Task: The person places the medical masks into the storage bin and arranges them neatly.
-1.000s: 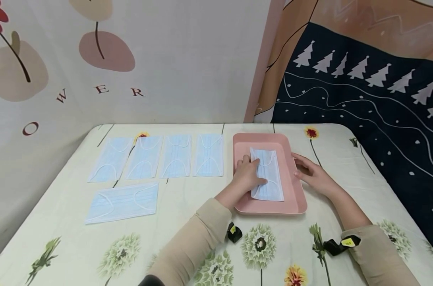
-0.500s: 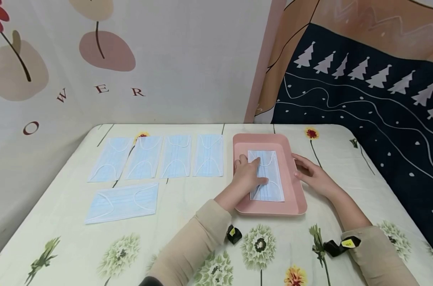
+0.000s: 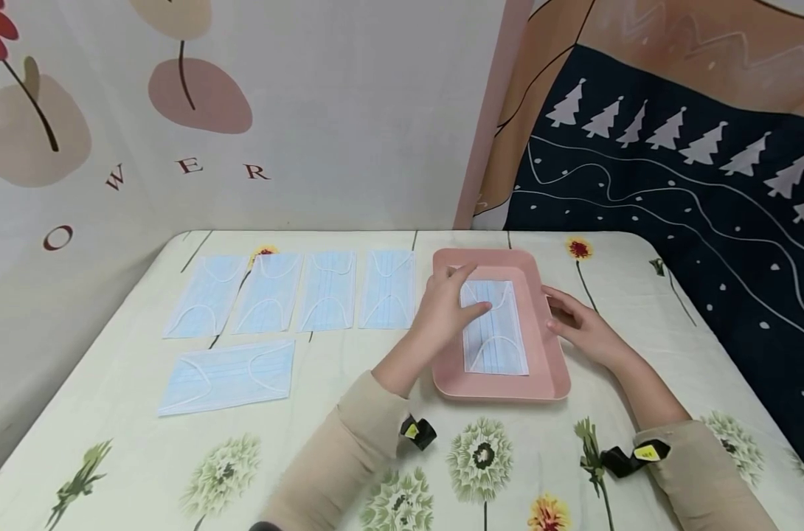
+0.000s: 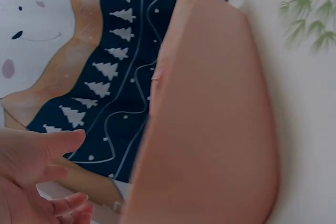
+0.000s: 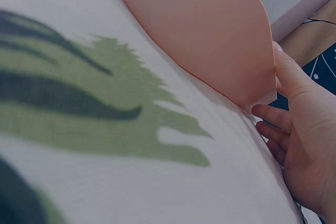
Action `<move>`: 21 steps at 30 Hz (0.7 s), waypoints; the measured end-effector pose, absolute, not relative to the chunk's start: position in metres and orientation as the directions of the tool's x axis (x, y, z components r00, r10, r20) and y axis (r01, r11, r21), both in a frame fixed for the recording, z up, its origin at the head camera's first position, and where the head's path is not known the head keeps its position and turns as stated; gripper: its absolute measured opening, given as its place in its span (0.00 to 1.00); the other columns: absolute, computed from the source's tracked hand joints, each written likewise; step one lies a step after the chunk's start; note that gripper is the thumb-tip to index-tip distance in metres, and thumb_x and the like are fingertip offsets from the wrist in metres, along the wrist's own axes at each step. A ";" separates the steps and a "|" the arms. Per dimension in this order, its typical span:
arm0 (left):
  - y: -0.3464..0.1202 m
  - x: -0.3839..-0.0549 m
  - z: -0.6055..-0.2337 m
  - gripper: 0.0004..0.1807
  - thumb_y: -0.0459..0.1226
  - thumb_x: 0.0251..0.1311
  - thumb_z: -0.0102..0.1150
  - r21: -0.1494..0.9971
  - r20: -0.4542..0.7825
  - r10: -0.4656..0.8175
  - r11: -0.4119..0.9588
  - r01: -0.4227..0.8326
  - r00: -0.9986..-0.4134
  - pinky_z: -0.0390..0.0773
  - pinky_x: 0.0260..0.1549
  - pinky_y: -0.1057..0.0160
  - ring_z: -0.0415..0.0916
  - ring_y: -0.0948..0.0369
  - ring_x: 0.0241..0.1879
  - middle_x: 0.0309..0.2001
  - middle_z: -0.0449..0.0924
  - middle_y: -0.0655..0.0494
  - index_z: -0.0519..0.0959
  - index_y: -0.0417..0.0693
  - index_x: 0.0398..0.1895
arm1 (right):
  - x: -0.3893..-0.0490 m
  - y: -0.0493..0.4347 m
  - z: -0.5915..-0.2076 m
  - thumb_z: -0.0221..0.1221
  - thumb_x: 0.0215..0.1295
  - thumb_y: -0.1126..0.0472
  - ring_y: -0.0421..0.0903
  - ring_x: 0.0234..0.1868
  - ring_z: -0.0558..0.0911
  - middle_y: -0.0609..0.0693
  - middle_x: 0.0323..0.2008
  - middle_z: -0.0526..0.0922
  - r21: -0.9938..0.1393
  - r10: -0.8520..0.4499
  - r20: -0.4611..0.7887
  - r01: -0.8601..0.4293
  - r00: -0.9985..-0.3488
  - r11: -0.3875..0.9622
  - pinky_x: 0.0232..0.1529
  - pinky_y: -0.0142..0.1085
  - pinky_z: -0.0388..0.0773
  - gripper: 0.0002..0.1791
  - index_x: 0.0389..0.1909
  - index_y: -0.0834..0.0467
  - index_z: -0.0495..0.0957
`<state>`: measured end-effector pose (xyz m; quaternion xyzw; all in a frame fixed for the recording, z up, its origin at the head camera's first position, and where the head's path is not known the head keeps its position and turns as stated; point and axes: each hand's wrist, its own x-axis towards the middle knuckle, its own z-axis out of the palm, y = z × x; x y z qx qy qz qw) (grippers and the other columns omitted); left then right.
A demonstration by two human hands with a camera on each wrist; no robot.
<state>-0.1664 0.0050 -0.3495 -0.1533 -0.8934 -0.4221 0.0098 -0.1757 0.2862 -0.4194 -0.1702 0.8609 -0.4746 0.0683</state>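
Note:
Above the left part of a pink tray point(image 3: 549, 369) hovers my left hand point(image 3: 435, 310), its thumb and fingers spread apart with nothing between them. Beneath it, a light blue face mask point(image 3: 498, 346) lies flat inside the tray, its upper left corner partly covered by the hand. The left wrist view shows the hand point(image 4: 37, 177) off to one side of the tray's outer wall point(image 4: 220, 114). My right hand point(image 3: 584, 324) touches the tray's right rim with loosely bent fingers. From the right wrist view, that hand point(image 5: 312, 124) rests at the tray's corner.
Left of the tray, several blue masks stand in a row, including one mask point(image 3: 387, 287) closest to it. A sideways mask point(image 3: 229, 376) lies in front of the row. The flowered tablecloth point(image 3: 335, 369) covers the table, and printed cloths hang behind.
My left hand first pressed on the mask in the tray, shifting it slightly left. Now it has let go and lifted away up and to the left. The right hand stays put.

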 end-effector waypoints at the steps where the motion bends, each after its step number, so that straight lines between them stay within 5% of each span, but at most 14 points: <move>1: 0.002 -0.166 -0.348 0.37 0.42 0.57 0.67 0.757 0.160 0.264 0.586 0.290 -0.951 0.74 0.49 0.57 0.64 0.52 0.58 0.60 0.66 0.47 0.64 0.49 0.70 | -0.175 0.286 -0.419 0.55 0.70 0.60 0.63 0.68 0.59 0.65 0.65 0.64 -0.843 -0.359 0.043 -0.227 -0.932 0.488 0.64 0.58 0.54 0.35 0.74 0.56 0.52; 21: -0.054 -0.184 -0.333 0.38 0.38 0.57 0.67 0.816 0.334 0.177 0.438 0.378 -0.926 0.75 0.45 0.48 0.71 0.49 0.51 0.54 0.71 0.45 0.63 0.48 0.71 | -0.177 0.287 -0.421 0.55 0.71 0.58 0.62 0.68 0.59 0.64 0.65 0.64 -0.842 -0.361 0.045 -0.229 -0.932 0.487 0.66 0.49 0.57 0.35 0.74 0.55 0.53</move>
